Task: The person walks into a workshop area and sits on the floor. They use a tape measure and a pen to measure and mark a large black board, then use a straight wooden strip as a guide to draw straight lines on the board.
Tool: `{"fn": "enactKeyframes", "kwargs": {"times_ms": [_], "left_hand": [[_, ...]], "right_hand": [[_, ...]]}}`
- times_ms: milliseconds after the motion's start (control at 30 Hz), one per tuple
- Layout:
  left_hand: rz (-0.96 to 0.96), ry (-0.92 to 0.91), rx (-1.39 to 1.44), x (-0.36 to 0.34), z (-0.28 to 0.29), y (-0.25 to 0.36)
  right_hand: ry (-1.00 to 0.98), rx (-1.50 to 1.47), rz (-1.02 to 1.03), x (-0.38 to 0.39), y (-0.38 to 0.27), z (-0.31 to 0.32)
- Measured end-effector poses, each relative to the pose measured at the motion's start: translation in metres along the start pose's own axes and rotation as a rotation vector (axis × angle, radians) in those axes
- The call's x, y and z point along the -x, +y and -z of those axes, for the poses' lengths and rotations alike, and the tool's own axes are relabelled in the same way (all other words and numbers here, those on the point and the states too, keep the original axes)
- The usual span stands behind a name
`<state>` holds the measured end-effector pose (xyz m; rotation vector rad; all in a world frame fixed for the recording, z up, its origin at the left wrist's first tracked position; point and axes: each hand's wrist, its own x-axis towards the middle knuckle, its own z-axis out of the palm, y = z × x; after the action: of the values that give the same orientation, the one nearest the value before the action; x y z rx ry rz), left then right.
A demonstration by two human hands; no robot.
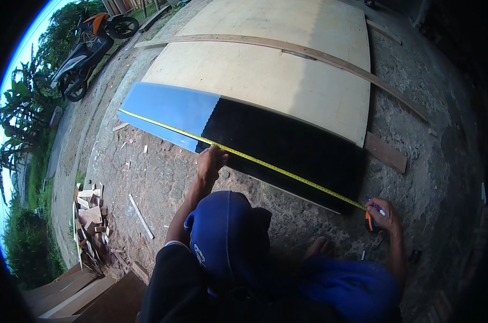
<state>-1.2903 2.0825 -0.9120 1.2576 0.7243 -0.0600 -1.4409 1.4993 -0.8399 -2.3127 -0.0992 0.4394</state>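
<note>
In the head view, a glossy board (pixel 287 142), showing blue toward its left end and black over the rest, serves as landmark. The yellow blade of a tape measure (pixel 284 170) stretches lengthwise over it, from its left end to its near right corner and slightly past. The person's left hand (pixel 212 160) is at the board's near edge, left of its middle, fingers bunched narrowly at the blade; whether they pinch or merely press it cannot be told. Just past the board's right end, the right hand (pixel 384 213) has its fingers closed around a pen (pixel 380 210) and the orange-and-black tape case (pixel 371 222). Directly beyond the board lies a pale plywood sheet (pixel 244 67), crossed by a long wooden strip (pixel 255 40). A short plank (pixel 386 152) sits right of the board, wood offcuts (pixel 90 215) are heaped to its near left, and a motorcycle (pixel 90 56) stands to its far left.
</note>
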Motion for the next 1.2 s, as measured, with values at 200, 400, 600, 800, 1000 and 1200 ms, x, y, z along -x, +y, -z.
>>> {"fn": "enactKeyframes", "kwargs": {"times_ms": [200, 400, 600, 800, 1000, 1200], "left_hand": [[-0.03, -0.299, -0.785, 0.03, -0.028, 0.038], [-0.618, -1.238, -1.455, 0.094, -0.19, 0.06], [0.389, -1.524, -1.189, 0.199, -0.262, -0.089], [0.928, -0.877, -0.096, 0.275, -0.256, -0.224], [0.886, -0.657, 0.419, 0.277, -0.287, -0.227], [0.819, -0.741, 0.475, 0.266, -0.292, -0.237]], "right_hand": [[-0.065, -0.078, -0.089, -0.026, 0.007, 0.001], [-0.033, -0.126, -0.069, -0.028, 0.042, -0.017], [-0.062, -0.201, -0.095, -0.032, 0.049, -0.023], [-0.158, -0.283, -0.166, -0.026, 0.057, -0.026], [-0.186, -0.295, -0.193, -0.027, 0.058, -0.03], [-0.143, -0.244, -0.219, -0.023, 0.054, -0.028]]}}
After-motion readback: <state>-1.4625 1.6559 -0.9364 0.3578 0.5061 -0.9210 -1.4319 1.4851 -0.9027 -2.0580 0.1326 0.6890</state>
